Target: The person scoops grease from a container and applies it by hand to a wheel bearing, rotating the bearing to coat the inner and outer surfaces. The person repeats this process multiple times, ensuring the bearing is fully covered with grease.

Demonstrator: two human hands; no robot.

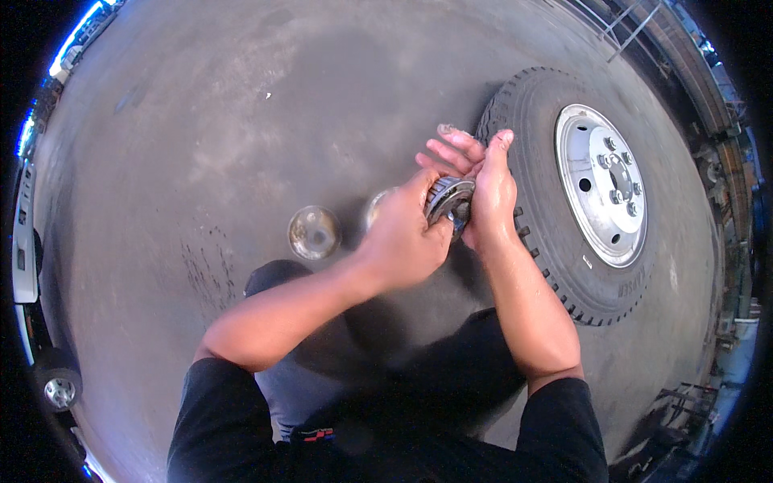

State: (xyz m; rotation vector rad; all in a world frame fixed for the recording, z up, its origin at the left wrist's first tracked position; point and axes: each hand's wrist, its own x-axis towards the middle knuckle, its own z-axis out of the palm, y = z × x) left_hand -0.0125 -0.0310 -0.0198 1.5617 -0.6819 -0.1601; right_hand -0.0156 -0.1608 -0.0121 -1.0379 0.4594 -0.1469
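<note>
My left hand is closed around a tapered roller bearing, a dark greasy metal ring with rollers along its side. Against the bearing's right side rests the palm of my right hand, its fingers stretched out and apart and the thumb pointing up. Both hands look wet or greasy. On the floor left of my left hand lies a small round metallic dish-like part. A second shiny round piece shows only partly, mostly hidden behind my left hand.
A large truck wheel with black tyre and silver rim stands or lies just right of my right hand. Grey concrete floor spreads ahead. Vehicles line the left edge; metal beams and clutter line the right.
</note>
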